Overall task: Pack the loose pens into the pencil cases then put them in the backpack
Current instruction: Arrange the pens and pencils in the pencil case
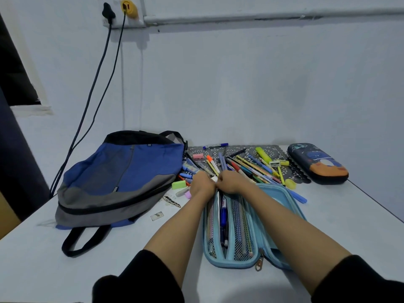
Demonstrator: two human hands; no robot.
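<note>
Both hands are held together at the far end of the light blue pencil case (229, 264): left hand (202, 182) and right hand (230, 181) are set knuckle to knuckle, fingers curled under, with a small white item (215, 178) seen between them. Whether it is gripped, and by which hand, cannot be told because the fingertips are hidden. The case is laid open near the front edge of the bench (349, 219), right of centre, zip undone. Several pens, among them a blue pen (223, 215), are stowed in its mesh pockets. The loose pens (247, 165) are heaped just beyond the hands on a dark patterned mat (275, 149) at the back edge. A dark pencil case (318, 164) is set closed at the back right, just beside the mat. The backpack (122, 178) is laid flat on the left half of the bench, straps toward the front edge. A green eraser (178, 184) is seen between backpack and left hand.
</note>
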